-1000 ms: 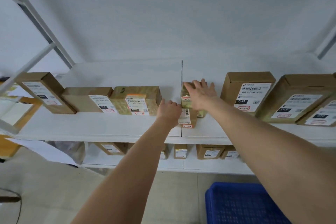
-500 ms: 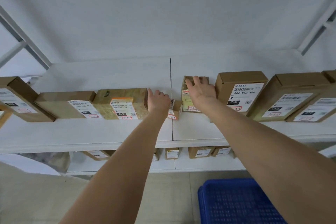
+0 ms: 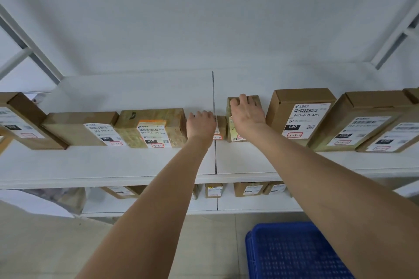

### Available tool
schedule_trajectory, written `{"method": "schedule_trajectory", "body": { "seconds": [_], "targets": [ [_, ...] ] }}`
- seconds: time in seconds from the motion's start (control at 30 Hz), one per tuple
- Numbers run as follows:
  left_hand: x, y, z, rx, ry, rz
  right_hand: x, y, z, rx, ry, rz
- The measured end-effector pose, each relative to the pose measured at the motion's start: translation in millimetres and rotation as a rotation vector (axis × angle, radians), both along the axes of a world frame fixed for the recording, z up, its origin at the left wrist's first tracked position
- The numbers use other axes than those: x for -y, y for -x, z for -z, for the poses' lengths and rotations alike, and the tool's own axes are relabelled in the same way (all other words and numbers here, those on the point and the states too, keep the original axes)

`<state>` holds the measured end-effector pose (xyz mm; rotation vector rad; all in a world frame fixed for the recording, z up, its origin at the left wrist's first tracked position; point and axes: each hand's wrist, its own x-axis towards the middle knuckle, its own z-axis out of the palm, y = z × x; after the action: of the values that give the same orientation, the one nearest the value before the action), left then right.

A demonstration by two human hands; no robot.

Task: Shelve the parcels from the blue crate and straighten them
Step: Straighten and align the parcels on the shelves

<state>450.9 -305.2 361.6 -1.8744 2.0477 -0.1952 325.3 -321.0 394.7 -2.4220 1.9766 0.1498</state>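
Observation:
A small brown parcel (image 3: 221,125) stands on the white shelf (image 3: 108,165) at the seam between its two boards. My left hand (image 3: 200,123) holds it from the left, fingers curled over it and hiding most of it. Just right of it stands a tape-wrapped parcel (image 3: 231,130), which my right hand (image 3: 247,112) grips from above, fingers curled over its top. The blue crate (image 3: 294,251) sits on the floor at the lower right; only its near part shows, with no parcel visible inside.
Left of my hands a taped parcel marked 010 (image 3: 152,128) and further brown boxes (image 3: 79,128) line the shelf. On the right stand a box marked 060 (image 3: 300,116) and several more (image 3: 360,120). A lower shelf (image 3: 249,205) carries small parcels.
My left hand has slid the small parcel back into the row beside the taped one. The fingers of my right hand have curled over the taped parcel's top. The camera has shifted a little.

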Motion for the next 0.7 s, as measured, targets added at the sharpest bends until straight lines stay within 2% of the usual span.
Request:
{"method": "schedule_trajectory", "body": {
  "seconds": [0.13,0.7],
  "targets": [
    [-11.6,1.6,1.4,-0.171,0.021,-0.05,-8.4,1.5,-3.0,0.045,0.002,-0.007],
    [2.3,-5.1,-6.5,-0.123,0.021,-0.101,-7.7,-9.6,3.1,0.106,0.012,-0.015]
  ]
}}
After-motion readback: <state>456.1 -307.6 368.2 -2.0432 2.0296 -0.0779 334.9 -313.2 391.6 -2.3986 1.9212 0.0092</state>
